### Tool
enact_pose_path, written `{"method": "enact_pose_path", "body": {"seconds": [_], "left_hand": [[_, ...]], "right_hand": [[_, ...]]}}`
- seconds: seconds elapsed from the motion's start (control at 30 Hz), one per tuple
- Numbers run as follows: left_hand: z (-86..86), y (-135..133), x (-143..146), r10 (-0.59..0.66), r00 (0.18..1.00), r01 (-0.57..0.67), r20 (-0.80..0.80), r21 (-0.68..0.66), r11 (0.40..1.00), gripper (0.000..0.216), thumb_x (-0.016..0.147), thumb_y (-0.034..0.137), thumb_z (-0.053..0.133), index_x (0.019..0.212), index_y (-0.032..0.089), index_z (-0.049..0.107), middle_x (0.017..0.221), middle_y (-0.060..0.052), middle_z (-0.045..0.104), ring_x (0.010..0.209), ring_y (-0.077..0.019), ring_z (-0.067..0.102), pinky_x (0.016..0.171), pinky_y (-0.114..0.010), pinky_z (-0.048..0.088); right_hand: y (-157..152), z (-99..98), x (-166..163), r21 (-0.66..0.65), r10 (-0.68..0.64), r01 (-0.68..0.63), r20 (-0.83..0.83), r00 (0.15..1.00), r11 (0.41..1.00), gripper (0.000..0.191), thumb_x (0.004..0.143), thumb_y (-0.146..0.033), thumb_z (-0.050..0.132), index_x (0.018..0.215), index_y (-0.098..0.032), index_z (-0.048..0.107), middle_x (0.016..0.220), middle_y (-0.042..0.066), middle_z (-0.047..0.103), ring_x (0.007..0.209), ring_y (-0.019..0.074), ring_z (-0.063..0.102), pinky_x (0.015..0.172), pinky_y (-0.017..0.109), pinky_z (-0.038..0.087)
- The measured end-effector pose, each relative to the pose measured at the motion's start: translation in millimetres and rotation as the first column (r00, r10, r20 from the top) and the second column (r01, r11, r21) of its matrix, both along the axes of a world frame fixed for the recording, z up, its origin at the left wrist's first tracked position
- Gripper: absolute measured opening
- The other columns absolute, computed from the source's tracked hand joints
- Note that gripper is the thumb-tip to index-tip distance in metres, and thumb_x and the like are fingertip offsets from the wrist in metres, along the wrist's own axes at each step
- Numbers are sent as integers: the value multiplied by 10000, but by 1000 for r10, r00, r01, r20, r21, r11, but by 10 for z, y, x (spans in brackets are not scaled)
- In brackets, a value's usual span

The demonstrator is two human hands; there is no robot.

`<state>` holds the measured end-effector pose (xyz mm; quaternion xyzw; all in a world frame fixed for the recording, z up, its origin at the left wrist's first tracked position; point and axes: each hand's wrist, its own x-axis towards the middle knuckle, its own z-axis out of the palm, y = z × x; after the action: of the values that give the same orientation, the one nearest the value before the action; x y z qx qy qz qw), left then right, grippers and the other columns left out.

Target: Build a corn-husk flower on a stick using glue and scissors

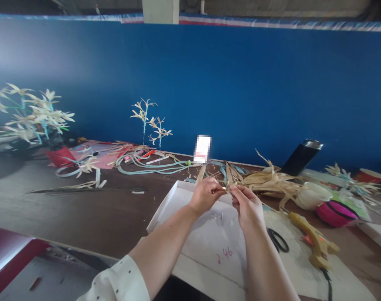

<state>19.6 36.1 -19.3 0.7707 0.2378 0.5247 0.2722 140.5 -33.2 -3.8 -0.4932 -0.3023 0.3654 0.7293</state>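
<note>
A thin husk strip (228,188) was pinched between the left hand (206,194) and right hand (247,205), both closed on it above a white tray (165,205) on the table (84,213). The piece looked only begun, a slip not yet shaped like the finished straw flowers (151,121) standing behind. More husks (272,182), scissors (278,240) and a glue gun (314,242) lay near, to the right.

One head-worn camera looks forward and slightly down across the table (84,209), seemingly close to the blue wall (240,83).
</note>
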Motion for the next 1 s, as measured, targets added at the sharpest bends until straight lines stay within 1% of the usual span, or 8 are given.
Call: {"method": "enact_pose_path", "body": {"seconds": [0.13, 0.27, 0.43, 0.6, 0.7, 0.8, 0.9, 1.0], "left_hand": [[18, -6, -4, 18, 1000, -18, 4, -23, 1000, 141, 744, 306, 697, 691, 176, 700, 684, -22, 593, 676, -121, 554, 624, -235, 451], [32, -17, -4, 24, 1000, -23, 9, -30, 999, 141, 743, 301, 695, 685, 172, 690, 684, -21, 587, 673, -123, 553, 613, -238, 451], [36, -24, -8, 32, 999, -32, 32, 5, 999, 143, 753, 290, 682, 677, 169, 676, 690, -24, 582, 673, -126, 553, 614, -243, 451], [56, -37, -19, 43, 999, -45, 32, 76, 996, 152, 779, 274, 656, 679, 160, 671, 678, -29, 575, 676, -127, 541, 629, -242, 440], [49, -31, -14, 36, 999, -39, 32, 79, 996, 170, 791, 292, 646, 686, 162, 678, 678, -28, 576, 687, -128, 541, 635, -242, 436], [26, -11, -2, 36, 998, -38, 54, 35, 999, 160, 775, 310, 666, 703, 170, 694, 677, -23, 579, 687, -128, 547, 631, -241, 440], [12, 5, 4, 49, 997, -49, 66, -14, 999, 142, 758, 307, 684, 714, 174, 710, 673, -18, 580, 684, -127, 552, 628, -241, 445], [20, 3, 1, 51, 995, -47, 82, -53, 997, 139, 761, 307, 680, 730, 177, 719, 690, -18, 588, 701, -128, 563, 640, -240, 452]], "right_hand": [[4, -23, 11, 12, -5, 4, 63, 998, 1000, 354, 583, -417, 807, 767, -153, 660, 545, -41, 498, 444, 50, 345, 389, 190, 223], [5, -39, 20, 6, -11, 11, 82, 997, 1000, 358, 584, -435, 802, 755, -161, 649, 534, -46, 490, 442, 56, 338, 397, 195, 222], [-3, -10, 2, 4, -3, 2, 47, 999, 1000, 329, 590, -413, 806, 723, -161, 642, 516, -51, 475, 439, 45, 326, 400, 183, 207], [0, 3, -12, 18, 2, -2, 14, 1000, 1000, 314, 580, -391, 817, 694, -161, 638, 523, -48, 485, 452, 40, 343, 403, 167, 227], [-4, 17, -32, 19, -4, 4, 9, 1000, 1000, 318, 566, -383, 825, 710, -159, 651, 547, -41, 506, 457, 39, 355, 401, 162, 239], [-7, 39, -47, 8, -30, 30, 9, 1000, 1000, 356, 580, -416, 807, 792, -155, 688, 612, -15, 559, 455, 35, 355, 390, 162, 243], [6, 41, -32, -36, -98, 98, -3, 995, 995, 454, 634, -483, 749, 967, -179, 692, 709, 12, 615, 453, 36, 372, 387, 159, 265], [29, 11, 0, -98, -155, 152, -16, 988, 983, 535, 600, -458, 761, 1058, -203, 653, 781, 15, 637, 460, 40, 403, 392, 158, 287]]}}
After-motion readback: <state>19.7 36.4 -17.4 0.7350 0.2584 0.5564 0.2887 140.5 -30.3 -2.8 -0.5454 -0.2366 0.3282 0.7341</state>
